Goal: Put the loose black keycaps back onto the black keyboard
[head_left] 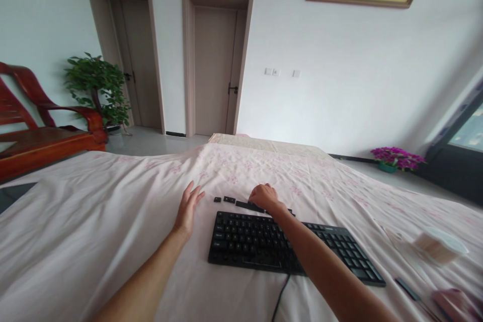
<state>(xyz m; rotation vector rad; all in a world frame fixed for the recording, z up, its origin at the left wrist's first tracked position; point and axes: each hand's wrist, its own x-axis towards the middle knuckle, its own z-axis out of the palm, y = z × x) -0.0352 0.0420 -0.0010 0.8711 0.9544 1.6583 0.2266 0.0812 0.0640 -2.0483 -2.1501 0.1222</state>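
Observation:
A black keyboard (252,239) lies on the pink flowered cloth, and some places in its front row have no keycaps. Just behind its back edge lie loose black keycaps (229,199) and a long space bar keycap (249,206). My right hand (264,197) reaches across the keyboard, its fingers curled together and pointing down at the space bar keycap. What the fingertips hold, if anything, is hidden. More loose keycaps are partly covered by the right wrist. To the left of the keyboard, my left hand (187,210) hovers empty with its fingers apart.
A cable (281,298) runs from the keyboard toward me. On the right are a clear round tub of thin sticks (439,245), a dark slim tool (407,289) and a pink object (456,304). A dark flat panel (15,196) lies at the left edge.

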